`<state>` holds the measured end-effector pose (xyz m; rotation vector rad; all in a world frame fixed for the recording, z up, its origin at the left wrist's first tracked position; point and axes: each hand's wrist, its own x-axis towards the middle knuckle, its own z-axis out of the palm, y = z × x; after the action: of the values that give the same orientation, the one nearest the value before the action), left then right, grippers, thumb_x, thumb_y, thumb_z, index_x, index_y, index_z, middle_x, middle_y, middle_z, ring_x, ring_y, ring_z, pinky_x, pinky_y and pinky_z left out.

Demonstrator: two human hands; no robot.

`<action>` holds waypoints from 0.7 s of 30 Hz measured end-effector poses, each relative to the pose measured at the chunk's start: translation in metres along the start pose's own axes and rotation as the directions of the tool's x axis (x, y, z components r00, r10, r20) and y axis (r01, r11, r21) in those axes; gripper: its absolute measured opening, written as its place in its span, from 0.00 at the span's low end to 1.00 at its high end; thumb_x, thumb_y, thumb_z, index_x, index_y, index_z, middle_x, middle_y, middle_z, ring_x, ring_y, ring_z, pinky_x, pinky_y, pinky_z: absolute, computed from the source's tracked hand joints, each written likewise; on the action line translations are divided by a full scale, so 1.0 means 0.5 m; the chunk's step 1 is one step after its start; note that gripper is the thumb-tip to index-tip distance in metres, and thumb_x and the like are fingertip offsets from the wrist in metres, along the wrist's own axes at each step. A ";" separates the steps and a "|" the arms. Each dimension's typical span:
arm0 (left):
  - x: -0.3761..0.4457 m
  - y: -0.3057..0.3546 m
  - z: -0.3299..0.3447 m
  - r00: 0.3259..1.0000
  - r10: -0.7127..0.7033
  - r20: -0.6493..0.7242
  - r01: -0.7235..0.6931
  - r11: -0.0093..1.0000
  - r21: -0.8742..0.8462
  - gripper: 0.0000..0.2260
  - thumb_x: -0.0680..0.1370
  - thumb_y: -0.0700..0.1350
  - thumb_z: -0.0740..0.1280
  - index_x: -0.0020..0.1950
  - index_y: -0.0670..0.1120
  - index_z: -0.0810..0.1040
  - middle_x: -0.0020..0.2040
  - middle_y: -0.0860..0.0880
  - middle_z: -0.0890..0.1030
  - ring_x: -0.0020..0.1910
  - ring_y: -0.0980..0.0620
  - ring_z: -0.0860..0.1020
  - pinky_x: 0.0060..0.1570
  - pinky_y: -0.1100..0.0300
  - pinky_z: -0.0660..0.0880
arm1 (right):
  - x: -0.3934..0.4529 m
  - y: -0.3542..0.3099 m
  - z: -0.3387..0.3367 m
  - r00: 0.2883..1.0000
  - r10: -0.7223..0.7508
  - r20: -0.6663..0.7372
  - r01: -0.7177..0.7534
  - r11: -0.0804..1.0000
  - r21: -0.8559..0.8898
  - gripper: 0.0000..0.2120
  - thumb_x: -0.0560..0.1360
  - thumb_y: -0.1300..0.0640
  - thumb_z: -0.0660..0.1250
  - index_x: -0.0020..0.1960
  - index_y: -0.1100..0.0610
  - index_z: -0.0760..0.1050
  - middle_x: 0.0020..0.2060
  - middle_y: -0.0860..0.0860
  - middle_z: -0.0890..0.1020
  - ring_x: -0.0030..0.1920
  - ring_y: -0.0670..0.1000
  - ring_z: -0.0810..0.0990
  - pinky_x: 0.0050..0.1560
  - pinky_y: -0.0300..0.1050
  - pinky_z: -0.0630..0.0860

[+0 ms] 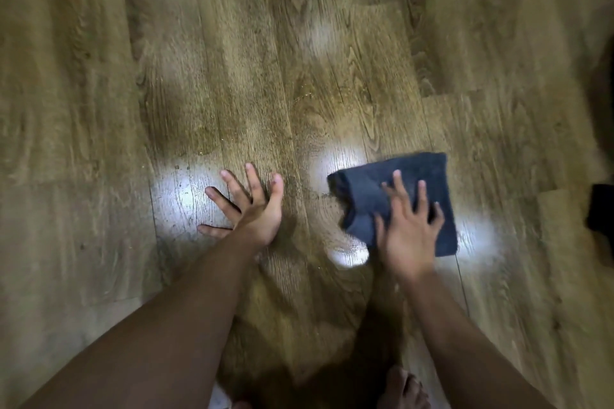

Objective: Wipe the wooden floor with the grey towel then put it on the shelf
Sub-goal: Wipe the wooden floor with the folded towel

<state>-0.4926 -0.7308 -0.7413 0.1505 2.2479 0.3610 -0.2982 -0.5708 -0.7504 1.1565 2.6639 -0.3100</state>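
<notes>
The folded grey towel (372, 192) lies flat on the wooden floor (232, 60), right of centre. My right hand (410, 229) presses down on its near half with fingers spread, covering part of the cloth. My left hand (251, 206) rests flat on the bare planks to the left of the towel, fingers splayed and holding nothing. The two hands are about a hand's width apart. The picture is slightly blurred around the towel.
Bright light patches (186, 189) shine on the planks around both hands. A dark object (603, 209) sits at the right edge, with a dark shape (606, 76) above it. My bare foot (403, 388) shows at the bottom. No shelf is in view.
</notes>
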 end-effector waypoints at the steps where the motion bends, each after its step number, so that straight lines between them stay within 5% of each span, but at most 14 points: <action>1: 0.003 -0.002 0.002 1.000 -0.002 -0.007 0.002 1.000 0.008 0.36 0.75 0.73 0.37 0.80 0.61 0.36 0.79 0.53 0.28 0.76 0.44 0.25 0.67 0.28 0.27 | 0.029 0.005 -0.010 0.996 0.084 -0.002 -0.084 0.996 0.035 0.26 0.80 0.47 0.60 0.77 0.49 0.61 0.81 0.45 0.53 0.80 0.61 0.50 0.71 0.72 0.54; 4: 0.005 0.001 0.004 0.999 -0.042 0.015 0.042 0.998 -0.039 0.43 0.66 0.79 0.34 0.79 0.66 0.36 0.80 0.55 0.30 0.77 0.45 0.28 0.66 0.24 0.32 | 0.148 -0.021 -0.043 0.949 0.315 -0.003 -0.310 0.935 0.173 0.26 0.83 0.43 0.53 0.79 0.48 0.57 0.81 0.43 0.49 0.80 0.62 0.45 0.73 0.73 0.47; 7: 0.003 0.009 0.005 0.994 -0.096 0.058 0.100 0.991 -0.083 0.47 0.57 0.83 0.32 0.76 0.71 0.33 0.80 0.57 0.30 0.78 0.44 0.29 0.65 0.21 0.37 | 0.252 -0.087 -0.071 0.939 0.344 0.008 -0.334 0.907 0.256 0.26 0.83 0.42 0.52 0.79 0.46 0.55 0.81 0.42 0.46 0.79 0.65 0.41 0.73 0.73 0.42; 13: 0.011 -0.011 0.015 1.000 -0.011 0.004 0.011 0.999 -0.038 0.43 0.66 0.78 0.32 0.79 0.65 0.35 0.80 0.55 0.30 0.77 0.45 0.27 0.66 0.26 0.28 | 0.221 -0.231 -0.051 0.998 -0.063 0.016 0.061 0.990 0.130 0.27 0.83 0.44 0.54 0.80 0.45 0.55 0.81 0.42 0.47 0.79 0.64 0.41 0.74 0.71 0.42; 17: -0.004 -0.018 0.018 0.991 0.008 -0.133 -0.030 0.986 -0.163 0.39 0.69 0.74 0.32 0.80 0.65 0.44 0.81 0.58 0.35 0.78 0.51 0.30 0.68 0.31 0.26 | 0.066 -0.232 0.001 0.968 -0.249 0.017 0.248 0.968 0.034 0.27 0.80 0.47 0.61 0.78 0.48 0.62 0.80 0.44 0.55 0.79 0.63 0.51 0.74 0.68 0.52; 21: -0.009 -0.094 -0.015 0.963 0.015 -0.267 -0.058 0.987 -0.152 0.36 0.77 0.73 0.50 0.81 0.62 0.45 0.82 0.56 0.38 0.80 0.52 0.36 0.73 0.31 0.36 | -0.016 -0.086 0.020 0.941 -0.335 0.044 0.337 0.939 -0.063 0.31 0.74 0.52 0.72 0.75 0.49 0.67 0.79 0.46 0.62 0.78 0.63 0.58 0.72 0.66 0.62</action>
<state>-0.4948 -0.7779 -0.7479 0.0621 2.4703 0.6092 -0.3233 -0.6076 -0.7532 0.6651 2.8115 -0.2853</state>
